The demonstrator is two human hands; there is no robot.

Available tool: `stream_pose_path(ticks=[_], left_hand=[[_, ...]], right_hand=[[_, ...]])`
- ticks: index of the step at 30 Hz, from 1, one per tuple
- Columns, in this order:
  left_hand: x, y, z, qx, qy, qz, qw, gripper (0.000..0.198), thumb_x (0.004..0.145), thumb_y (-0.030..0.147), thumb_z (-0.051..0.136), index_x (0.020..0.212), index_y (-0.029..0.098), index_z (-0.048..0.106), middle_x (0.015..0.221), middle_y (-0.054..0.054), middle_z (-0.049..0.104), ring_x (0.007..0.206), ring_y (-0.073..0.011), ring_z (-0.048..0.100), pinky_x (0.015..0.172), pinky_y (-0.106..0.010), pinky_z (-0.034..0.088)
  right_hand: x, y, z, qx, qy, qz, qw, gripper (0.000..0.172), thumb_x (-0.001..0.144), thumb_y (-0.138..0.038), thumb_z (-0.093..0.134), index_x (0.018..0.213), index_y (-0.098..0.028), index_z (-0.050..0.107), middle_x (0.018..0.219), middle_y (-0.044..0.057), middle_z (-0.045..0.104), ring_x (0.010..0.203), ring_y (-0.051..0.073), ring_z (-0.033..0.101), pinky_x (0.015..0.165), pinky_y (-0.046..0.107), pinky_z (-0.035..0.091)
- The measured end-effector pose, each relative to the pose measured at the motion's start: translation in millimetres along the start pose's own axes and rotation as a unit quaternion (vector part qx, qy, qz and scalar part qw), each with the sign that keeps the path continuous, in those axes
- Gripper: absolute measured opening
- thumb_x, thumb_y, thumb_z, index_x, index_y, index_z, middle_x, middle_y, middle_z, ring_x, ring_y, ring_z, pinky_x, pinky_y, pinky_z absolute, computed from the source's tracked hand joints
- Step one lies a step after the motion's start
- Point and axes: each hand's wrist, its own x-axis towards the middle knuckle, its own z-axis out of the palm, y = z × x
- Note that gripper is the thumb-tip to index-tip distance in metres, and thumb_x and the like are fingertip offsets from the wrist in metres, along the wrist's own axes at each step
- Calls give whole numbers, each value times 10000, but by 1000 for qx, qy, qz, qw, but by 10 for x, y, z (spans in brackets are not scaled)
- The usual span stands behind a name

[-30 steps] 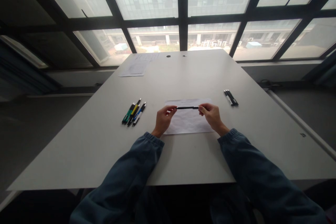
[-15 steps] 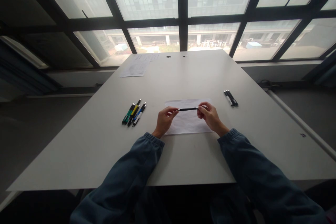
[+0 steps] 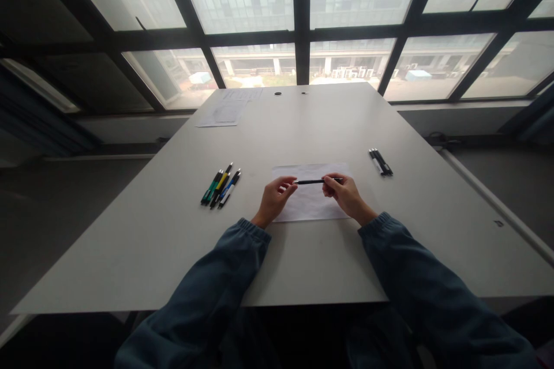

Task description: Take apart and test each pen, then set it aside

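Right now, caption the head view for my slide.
Over white paper, the right hand grips a dark pen, the left hand at its other end.

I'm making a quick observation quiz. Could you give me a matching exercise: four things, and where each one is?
1. Single black pen
2. Pens with green, yellow and blue
3. Black-and-white pens
4. Papers

A. Off beyond the right hand
B. Far-left part of the table
C. Between left hand and right hand
D. Nearby, left of the left hand

Pairs: 1-C, 2-D, 3-A, 4-B
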Motion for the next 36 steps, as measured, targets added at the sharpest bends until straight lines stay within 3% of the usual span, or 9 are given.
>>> stream_pose_path(ticks=[3,8,16,22,27,36], left_hand=[[-5,34,2,-8,16,6,1000,371,803,423,706,1099,199,694,925,-58,720,756,-154,636,644,-260,500],[-11,59,6,1,34,12,999,246,826,414,679,914,193,742,877,-58,729,737,-166,632,638,-274,488],[-5,29,4,-9,8,-3,1000,328,872,479,609,815,171,706,770,-46,706,698,-165,622,622,-262,468],[-8,71,-6,-13,7,20,1000,426,792,415,726,1149,203,631,973,-56,693,748,-141,621,635,-245,474],[-22,83,14,16,18,28,999,248,846,403,661,976,195,694,876,-49,701,734,-154,622,616,-255,462],[-21,45,18,9,19,8,1000,268,850,446,652,900,186,693,827,-40,708,710,-160,626,641,-268,485]], right_hand=[[4,15,-11,-3,-1,3,1000,339,702,-446,803,821,-157,671,607,16,650,515,126,558,484,253,387],[0,21,-18,-6,-4,5,1000,345,700,-455,801,832,-160,679,621,18,652,528,129,562,492,258,398],[-9,18,-17,-6,-10,14,1000,353,699,-461,800,847,-161,686,625,20,654,539,132,569,507,261,412],[-14,14,-10,3,-10,17,1000,354,694,-453,804,849,-158,686,631,23,655,542,128,564,516,261,416],[-13,26,-11,3,-7,16,1000,354,694,-458,802,852,-163,688,628,19,655,546,131,566,525,265,419],[-20,10,-7,6,-14,20,1000,343,698,-448,804,855,-165,690,631,18,654,553,131,570,530,264,415]])
